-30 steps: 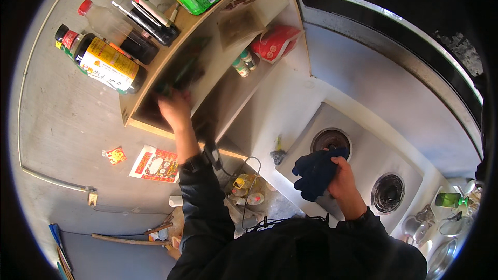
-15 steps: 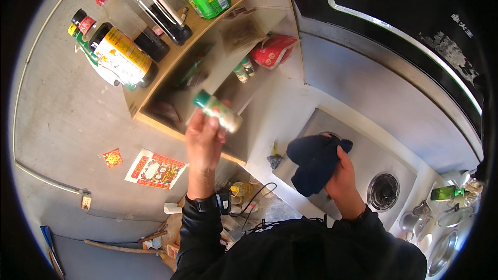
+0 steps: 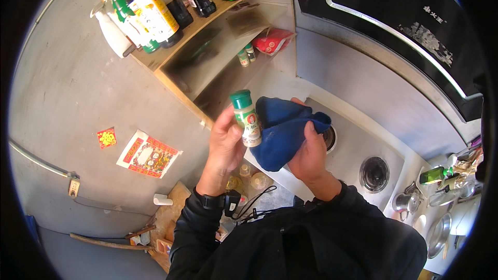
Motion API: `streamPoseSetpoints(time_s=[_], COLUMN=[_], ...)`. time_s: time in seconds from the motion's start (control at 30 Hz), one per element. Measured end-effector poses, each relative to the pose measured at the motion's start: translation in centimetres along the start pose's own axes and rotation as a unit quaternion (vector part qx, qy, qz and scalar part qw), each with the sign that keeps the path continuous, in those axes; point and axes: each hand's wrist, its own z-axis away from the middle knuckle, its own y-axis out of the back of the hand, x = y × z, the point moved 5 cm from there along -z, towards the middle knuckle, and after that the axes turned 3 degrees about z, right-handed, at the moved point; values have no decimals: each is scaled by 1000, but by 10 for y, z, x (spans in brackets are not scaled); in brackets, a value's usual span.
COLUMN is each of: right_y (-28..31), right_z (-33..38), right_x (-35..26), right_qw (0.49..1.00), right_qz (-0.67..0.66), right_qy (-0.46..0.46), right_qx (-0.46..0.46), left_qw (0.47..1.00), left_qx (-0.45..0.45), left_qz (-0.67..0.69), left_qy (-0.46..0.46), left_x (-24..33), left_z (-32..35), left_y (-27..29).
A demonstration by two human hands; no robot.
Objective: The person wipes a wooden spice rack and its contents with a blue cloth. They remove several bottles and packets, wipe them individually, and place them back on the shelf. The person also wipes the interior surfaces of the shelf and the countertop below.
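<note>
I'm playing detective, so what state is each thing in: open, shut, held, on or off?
Green-capped shaker: cap on, nearly upright, held in the left hand.
Blue cloth: bunched, held in the right hand.
Small shakers: caps on, on the shelf.
Yellow-capped bottle: cap on.
Right burner: bare, no flame visible.
Red bag: cannot tell if open.

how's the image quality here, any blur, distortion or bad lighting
Head view: fisheye distortion bows the wooden shelf, with black around the rim; head view: the green-capped jar and blue cloth look fairly sharp; head view: the shelf's inside is dimmer, while the panel behind the stove has a pale sheen.
</note>
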Motion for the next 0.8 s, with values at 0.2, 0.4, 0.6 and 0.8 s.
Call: streamPoseSetpoints(time_s=[0.2, 0.4, 0.6, 0.8], right_y=[-35, -44, -64, -87], right_z=[28, 31, 31, 58], right_x=[20, 32, 18, 16], right_qw=[927, 978, 989, 813], right_qz=[350, 199, 46, 529], right_qy=[125, 66, -27, 60], right_qx=[-49, -17, -135, -237], left_qw=[997, 998, 986, 986], left_qx=[-16, -26, -61, -20], left_qz=[-62, -22, 102, 30], left_qy=[-32, 49, 116, 165], left_x=[-2, 3, 17, 12], left_z=[44, 98, 127, 159], left_y=[-4, 5, -2, 1])
